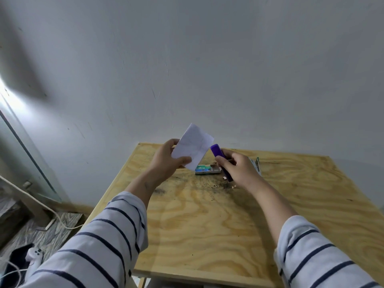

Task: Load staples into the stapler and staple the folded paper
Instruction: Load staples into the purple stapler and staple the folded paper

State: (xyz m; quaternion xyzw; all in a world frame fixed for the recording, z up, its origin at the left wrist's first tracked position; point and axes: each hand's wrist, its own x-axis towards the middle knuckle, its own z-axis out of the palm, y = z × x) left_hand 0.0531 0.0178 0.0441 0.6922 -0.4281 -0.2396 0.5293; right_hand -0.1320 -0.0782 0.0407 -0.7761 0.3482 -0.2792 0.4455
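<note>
- Your left hand (166, 161) is pinching the folded paper (192, 147), white and creased, above the plywood table (207, 225).
- Your right hand (239, 169) is gripping the purple plastic stapler (218, 152), its tip just beside the paper's edge.
- The small staple box (207, 169) is lying open on the table; contents unclear.

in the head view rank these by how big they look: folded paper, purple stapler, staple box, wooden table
1. wooden table
2. folded paper
3. purple stapler and staple box: too alike to rank, since both are partly hidden, the stapler by the right hand.
</note>
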